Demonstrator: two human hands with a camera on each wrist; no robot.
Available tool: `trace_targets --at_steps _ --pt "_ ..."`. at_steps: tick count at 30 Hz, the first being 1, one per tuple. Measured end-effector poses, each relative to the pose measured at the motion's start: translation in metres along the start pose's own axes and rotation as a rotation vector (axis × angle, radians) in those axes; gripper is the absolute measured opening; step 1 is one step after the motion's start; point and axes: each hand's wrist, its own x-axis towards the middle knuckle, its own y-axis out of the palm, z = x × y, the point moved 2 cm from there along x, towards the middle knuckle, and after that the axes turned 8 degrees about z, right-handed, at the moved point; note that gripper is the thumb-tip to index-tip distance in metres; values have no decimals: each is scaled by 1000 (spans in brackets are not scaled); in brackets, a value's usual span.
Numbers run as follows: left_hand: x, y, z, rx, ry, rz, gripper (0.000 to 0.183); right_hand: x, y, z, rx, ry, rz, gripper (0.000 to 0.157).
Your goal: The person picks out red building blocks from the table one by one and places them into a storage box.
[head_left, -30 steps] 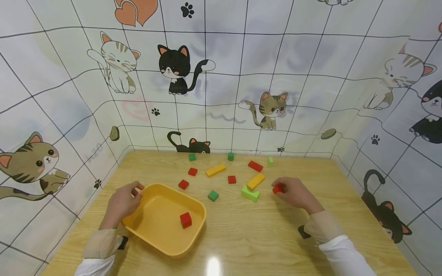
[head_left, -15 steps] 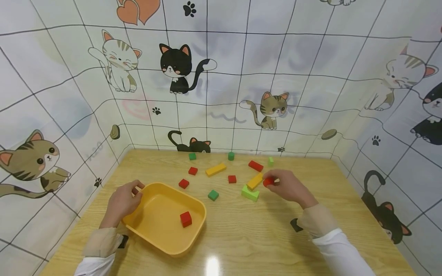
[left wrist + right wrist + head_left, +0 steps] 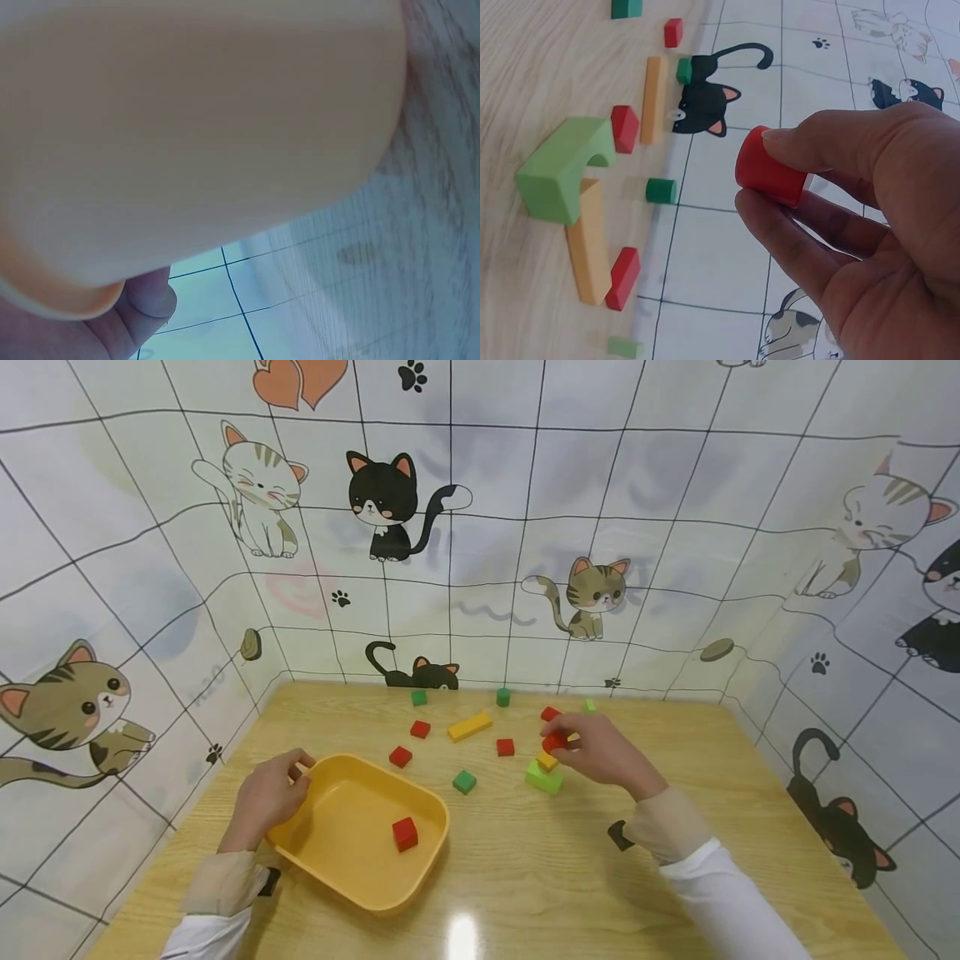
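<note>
My right hand (image 3: pixel 603 756) pinches a red cylinder block (image 3: pixel 771 166) between thumb and fingers, held above the table. In the head view, the hand is over a yellow bar block (image 3: pixel 547 762), partly covering it, with a light green arch block (image 3: pixel 543 779) just in front. My left hand (image 3: pixel 266 800) grips the left rim of a yellow plastic tray (image 3: pixel 330 835); the left wrist view shows fingertips (image 3: pixel 154 296) at that rim. Inside the tray lies a red cube (image 3: pixel 405 834).
Several blocks lie across the wooden table: red blocks (image 3: pixel 401 757), a dark green block (image 3: pixel 465 782), a yellow bar (image 3: pixel 470 727) and a green cylinder (image 3: pixel 503 697) near the back. A cat-patterned wall covering (image 3: pixel 480 552) rises behind the table's far edge.
My right hand has carried the red cylinder leftward and somewhat up in the view, now over the yellow bar. The left hand and the tray have stayed in place.
</note>
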Motion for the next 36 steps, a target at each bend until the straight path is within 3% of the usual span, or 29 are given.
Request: trace_targets --at_steps 10,22,36 --pt "0 0 1 -5 12 -7 24 16 -2 28 -8 -108 14 25" --pt "1 0 1 0 13 -12 25 37 4 68 82 -138 95 24" --pt "2 0 3 -2 18 -20 25 62 27 104 45 -217 153 24"
